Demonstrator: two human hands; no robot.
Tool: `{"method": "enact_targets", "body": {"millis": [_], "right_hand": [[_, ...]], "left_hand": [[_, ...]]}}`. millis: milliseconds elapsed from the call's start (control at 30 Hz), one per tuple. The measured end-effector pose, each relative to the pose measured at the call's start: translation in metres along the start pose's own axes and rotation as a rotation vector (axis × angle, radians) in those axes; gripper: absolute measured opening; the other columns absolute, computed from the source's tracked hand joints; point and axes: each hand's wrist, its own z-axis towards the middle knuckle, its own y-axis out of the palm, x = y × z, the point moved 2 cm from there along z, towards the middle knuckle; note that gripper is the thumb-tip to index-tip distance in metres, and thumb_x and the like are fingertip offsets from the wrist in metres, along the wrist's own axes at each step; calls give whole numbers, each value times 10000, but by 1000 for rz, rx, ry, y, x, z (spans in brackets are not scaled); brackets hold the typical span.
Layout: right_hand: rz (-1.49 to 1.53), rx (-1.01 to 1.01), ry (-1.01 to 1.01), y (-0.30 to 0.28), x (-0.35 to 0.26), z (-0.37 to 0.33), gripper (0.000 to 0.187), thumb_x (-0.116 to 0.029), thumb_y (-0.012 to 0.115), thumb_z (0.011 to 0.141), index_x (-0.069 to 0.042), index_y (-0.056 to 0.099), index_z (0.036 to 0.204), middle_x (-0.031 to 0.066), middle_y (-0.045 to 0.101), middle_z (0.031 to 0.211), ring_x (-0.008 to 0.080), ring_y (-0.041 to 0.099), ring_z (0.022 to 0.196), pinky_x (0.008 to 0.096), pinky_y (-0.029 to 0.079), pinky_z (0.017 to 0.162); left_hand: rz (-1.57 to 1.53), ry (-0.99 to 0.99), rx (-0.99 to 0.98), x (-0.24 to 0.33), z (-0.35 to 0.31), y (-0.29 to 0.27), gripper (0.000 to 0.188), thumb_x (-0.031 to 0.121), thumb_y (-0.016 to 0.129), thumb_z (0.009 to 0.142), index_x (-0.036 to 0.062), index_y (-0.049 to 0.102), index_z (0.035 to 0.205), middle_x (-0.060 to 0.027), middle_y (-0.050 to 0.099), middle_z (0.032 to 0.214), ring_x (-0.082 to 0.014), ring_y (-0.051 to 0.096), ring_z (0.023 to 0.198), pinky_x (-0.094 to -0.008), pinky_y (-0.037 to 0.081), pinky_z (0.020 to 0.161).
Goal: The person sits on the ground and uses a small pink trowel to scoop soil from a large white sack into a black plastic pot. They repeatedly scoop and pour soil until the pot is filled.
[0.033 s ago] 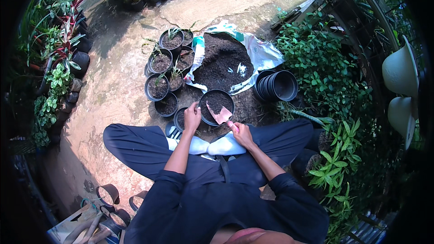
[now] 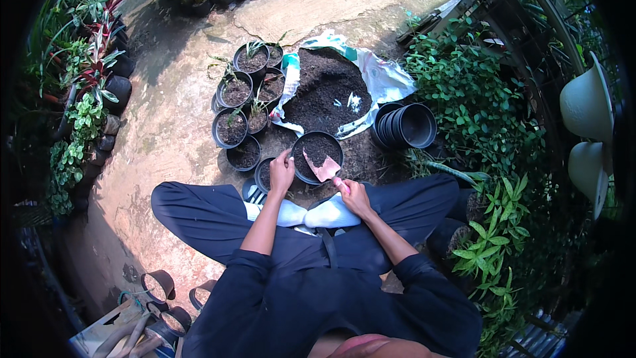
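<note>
A round black plant pot (image 2: 295, 171) filled with dark soil stands in front of my crossed legs. At its left rim, my left hand (image 2: 282, 174) is closed, thumb and fingers gripping the edge. In my right hand (image 2: 356, 197) is the pink handle of a hand trowel (image 2: 324, 170); its pinkish, soil-smeared blade rests in the pot on the soil (image 2: 319, 148). Partly behind my left hand sits another soil-filled pot (image 2: 263, 174). Just beyond lies an opened white sack (image 2: 389, 78) holding a heap of dark potting soil (image 2: 324, 89).
Several potted seedlings (image 2: 235, 91) cluster left of the sack, with a soil-filled pot (image 2: 244, 154) at their near end. Nested empty black pots (image 2: 417, 126) lie to the right. Leafy plants (image 2: 457, 93) border the right side; more plants (image 2: 83, 119) line the left. Pots (image 2: 158, 285) stand at lower left.
</note>
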Motion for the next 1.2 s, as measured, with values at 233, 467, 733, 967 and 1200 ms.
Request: {"method": "enact_targets", "body": {"millis": [233,467,733,967,1200], "right_hand": [[-7,-113,-6,-9,6,0,498,-470,578,945,6,722,918,191,665,710,303,684,704,416,501,671],[49,-375,203,-67,2,9,501,-503,607,922,-27,753,866,88,644,643,180,621,620,352,488,616],[503,-125,254,-70,-8,89,355,-326,500,993,-46,668,854,-25,501,596,73,432,490,260,309,447],[-92,320,206,-23,58,191,442,-353,522,970,51,570,1142,322,632,1107,500,598,1054,569,454,901],[-178,210,177,1,23,223,378,-333,566,935,-28,612,1153,278,668,1029,451,644,991,522,494,847]], "left_hand": [[-7,82,10,-1,-1,4,338,31,583,872,-30,651,1198,-246,688,997,-366,685,905,-401,515,821],[46,-20,-41,5,3,10,412,1,552,852,-3,630,1257,-230,638,1112,-387,608,1046,-430,468,939],[313,169,-82,20,-13,3,645,67,509,918,14,279,1518,-222,380,1463,-403,355,1366,-486,306,1128],[108,223,-88,31,-10,0,570,72,511,919,-18,368,1464,-210,415,1467,-364,412,1364,-457,328,1126],[48,187,-12,12,4,-7,429,-27,499,872,32,614,1281,-176,620,1254,-342,542,1238,-442,404,1049]]}}
